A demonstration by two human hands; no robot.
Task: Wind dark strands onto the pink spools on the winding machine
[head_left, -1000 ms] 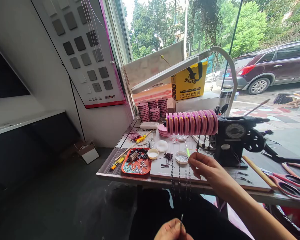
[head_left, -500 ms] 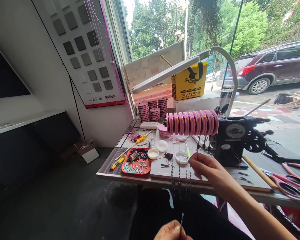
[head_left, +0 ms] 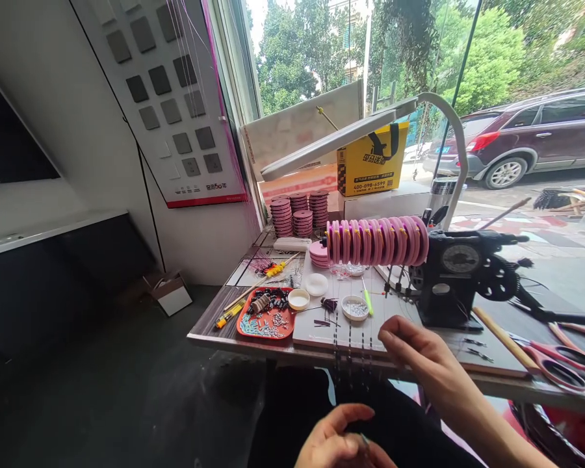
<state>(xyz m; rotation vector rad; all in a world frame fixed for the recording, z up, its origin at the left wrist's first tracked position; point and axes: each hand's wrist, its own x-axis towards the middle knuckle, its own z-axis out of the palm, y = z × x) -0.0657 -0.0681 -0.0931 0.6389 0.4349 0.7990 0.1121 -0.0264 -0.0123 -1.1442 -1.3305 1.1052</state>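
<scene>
My right hand (head_left: pixel 414 348) is raised in front of the table edge with thumb and forefinger pinched together. What the pinch holds, if anything, is too fine to make out. Lower down, over my dark-clothed lap, my left hand (head_left: pixel 338 439) has its forefinger stretched out. A small pale tip shows by the left thumb, and the rest of it is hidden. Strands with dark beads (head_left: pixel 350 341) hang left of my right hand. Above them, a row of pink spools (head_left: pixel 377 240) sits on a black machine (head_left: pixel 451 279) with a dial.
An orange tray (head_left: pixel 268 335) of small parts lies left, beside a white dish of small silvery pieces (head_left: pixel 355 308) and a green-handled tool (head_left: pixel 368 302). Scissors (head_left: pixel 560 361) and a wooden stick (head_left: pixel 504 338) lie right. Spool stacks (head_left: pixel 299 214) and a yellow box (head_left: pixel 370 159) stand behind.
My right hand has moved slightly right and down, away from the white dish. The left forefinger has lifted and stretched out; the thin dark piece held upright there is now mostly hidden.
</scene>
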